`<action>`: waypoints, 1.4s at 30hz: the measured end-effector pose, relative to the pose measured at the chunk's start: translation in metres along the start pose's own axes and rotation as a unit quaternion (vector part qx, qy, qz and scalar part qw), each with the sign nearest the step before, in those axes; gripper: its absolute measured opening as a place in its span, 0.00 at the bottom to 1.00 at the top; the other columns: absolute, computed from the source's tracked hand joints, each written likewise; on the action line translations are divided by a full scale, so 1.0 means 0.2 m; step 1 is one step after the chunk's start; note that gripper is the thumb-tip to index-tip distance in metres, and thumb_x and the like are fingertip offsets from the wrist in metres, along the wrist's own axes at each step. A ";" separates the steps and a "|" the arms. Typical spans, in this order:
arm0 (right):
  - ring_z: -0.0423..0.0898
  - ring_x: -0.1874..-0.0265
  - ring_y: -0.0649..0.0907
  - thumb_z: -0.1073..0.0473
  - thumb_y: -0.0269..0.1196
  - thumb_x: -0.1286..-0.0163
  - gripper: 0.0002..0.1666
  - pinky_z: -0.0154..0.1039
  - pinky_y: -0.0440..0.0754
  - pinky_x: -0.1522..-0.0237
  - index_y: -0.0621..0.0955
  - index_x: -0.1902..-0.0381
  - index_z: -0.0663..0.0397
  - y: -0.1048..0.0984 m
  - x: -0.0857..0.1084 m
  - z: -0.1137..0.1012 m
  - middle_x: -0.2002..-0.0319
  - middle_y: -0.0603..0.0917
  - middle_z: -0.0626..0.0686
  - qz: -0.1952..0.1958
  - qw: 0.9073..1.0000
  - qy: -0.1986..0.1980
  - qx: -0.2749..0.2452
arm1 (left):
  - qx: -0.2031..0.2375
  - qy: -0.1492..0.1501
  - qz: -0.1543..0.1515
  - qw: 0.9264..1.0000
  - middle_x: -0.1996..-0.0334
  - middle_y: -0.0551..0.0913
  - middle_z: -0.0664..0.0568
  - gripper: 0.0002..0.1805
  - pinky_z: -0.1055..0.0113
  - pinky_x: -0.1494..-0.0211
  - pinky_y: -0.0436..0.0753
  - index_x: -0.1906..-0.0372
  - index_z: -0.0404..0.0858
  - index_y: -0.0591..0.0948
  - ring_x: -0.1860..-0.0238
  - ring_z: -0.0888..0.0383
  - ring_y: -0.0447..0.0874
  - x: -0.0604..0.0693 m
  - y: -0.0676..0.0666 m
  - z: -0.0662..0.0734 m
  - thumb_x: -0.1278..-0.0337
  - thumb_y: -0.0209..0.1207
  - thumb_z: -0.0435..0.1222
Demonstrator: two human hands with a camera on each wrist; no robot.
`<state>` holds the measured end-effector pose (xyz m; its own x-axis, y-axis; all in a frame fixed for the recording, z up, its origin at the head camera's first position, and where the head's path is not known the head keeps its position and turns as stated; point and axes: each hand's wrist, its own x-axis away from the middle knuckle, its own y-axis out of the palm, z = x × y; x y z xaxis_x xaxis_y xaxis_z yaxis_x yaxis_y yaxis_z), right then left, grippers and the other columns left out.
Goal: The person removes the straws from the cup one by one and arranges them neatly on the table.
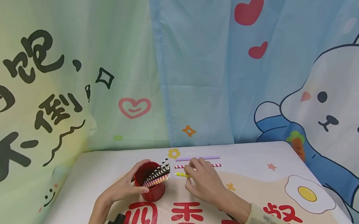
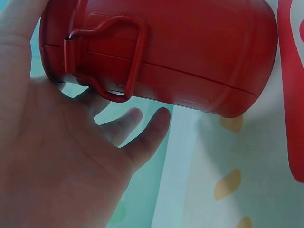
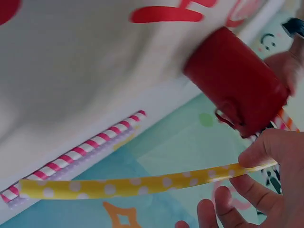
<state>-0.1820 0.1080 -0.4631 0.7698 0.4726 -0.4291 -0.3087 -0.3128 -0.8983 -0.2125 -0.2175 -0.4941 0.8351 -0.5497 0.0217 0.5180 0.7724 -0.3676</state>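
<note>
A red metal bucket (image 1: 155, 194) stands tilted on the table, its mouth at the upper left in the head view. My left hand (image 1: 124, 186) grips it near the rim, with the thumb in front. Black-and-white, pink and orange striped paper straws (image 1: 158, 174) lean out of its mouth. In my right hand (image 1: 208, 183), just right of the bucket, thumb and index finger pinch one end of a yellow straw with white dots (image 3: 142, 186). Beyond that hand a pink-and-white striped straw (image 1: 180, 166) and a lilac dotted straw (image 1: 198, 158) lie on the table.
A printed cloth (image 1: 252, 165) with red characters, a fried egg and small stars covers the table. Behind it hangs a patterned curtain (image 1: 196, 75), close to the table's back edge. Wire handles (image 2: 140, 57) stick out from the bucket's side.
</note>
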 end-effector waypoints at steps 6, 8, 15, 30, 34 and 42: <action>0.46 0.61 0.71 0.56 0.61 0.42 0.14 0.44 0.75 0.57 0.80 0.57 0.42 0.10 0.01 0.04 0.62 0.74 0.48 -0.049 0.998 -0.017 0.047 | 0.007 -0.004 -0.001 1.000 0.27 0.65 0.48 0.48 0.45 0.34 0.71 0.23 0.55 0.56 0.29 0.44 0.63 0.00 0.00 0.00 0.45 0.70 0.39; 0.47 0.61 0.71 0.56 0.61 0.42 0.14 0.45 0.75 0.57 0.80 0.56 0.43 0.13 0.01 0.06 0.62 0.73 0.49 -0.055 0.996 -0.018 0.062 | 0.008 -0.003 -0.002 1.000 0.28 0.65 0.48 0.48 0.46 0.34 0.72 0.23 0.54 0.56 0.29 0.44 0.63 0.00 0.00 0.00 0.45 0.70 0.39; 0.49 0.58 0.73 0.55 0.62 0.40 0.19 0.48 0.76 0.52 0.82 0.49 0.44 0.25 0.00 0.13 0.59 0.76 0.50 -0.090 0.993 0.001 0.078 | 0.014 -0.007 -0.005 1.000 0.29 0.66 0.48 0.48 0.45 0.35 0.73 0.23 0.54 0.56 0.30 0.44 0.64 0.00 0.00 0.00 0.45 0.69 0.39; 0.50 0.58 0.74 0.57 0.65 0.41 0.15 0.48 0.76 0.56 0.83 0.54 0.48 0.36 -0.02 0.15 0.60 0.77 0.51 -0.098 0.992 0.006 0.076 | 0.014 -0.030 -0.003 0.999 0.28 0.66 0.51 0.48 0.48 0.34 0.73 0.22 0.55 0.56 0.29 0.46 0.63 0.01 0.01 -0.01 0.45 0.69 0.39; 0.50 0.57 0.75 0.56 0.66 0.40 0.15 0.49 0.77 0.54 0.84 0.54 0.48 0.37 -0.02 0.14 0.60 0.77 0.51 -0.113 0.990 0.015 0.086 | 0.011 -0.030 -0.003 0.999 0.28 0.66 0.51 0.48 0.46 0.34 0.74 0.22 0.56 0.56 0.29 0.46 0.63 0.00 0.02 -0.01 0.44 0.69 0.40; 0.51 0.58 0.75 0.55 0.65 0.39 0.14 0.48 0.76 0.55 0.84 0.55 0.48 0.38 -0.05 0.15 0.60 0.78 0.52 -0.112 0.990 0.008 0.086 | 0.010 -0.015 -0.005 1.000 0.29 0.67 0.49 0.48 0.45 0.34 0.73 0.23 0.56 0.56 0.30 0.44 0.64 0.00 0.00 -0.01 0.45 0.69 0.41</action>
<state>-0.2295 0.1035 -0.5303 0.8382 0.5003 -0.2169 -0.2189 -0.0556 -0.9742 -0.2126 -0.2177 -0.4958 0.8352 -0.5474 0.0524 0.5289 0.7734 -0.3495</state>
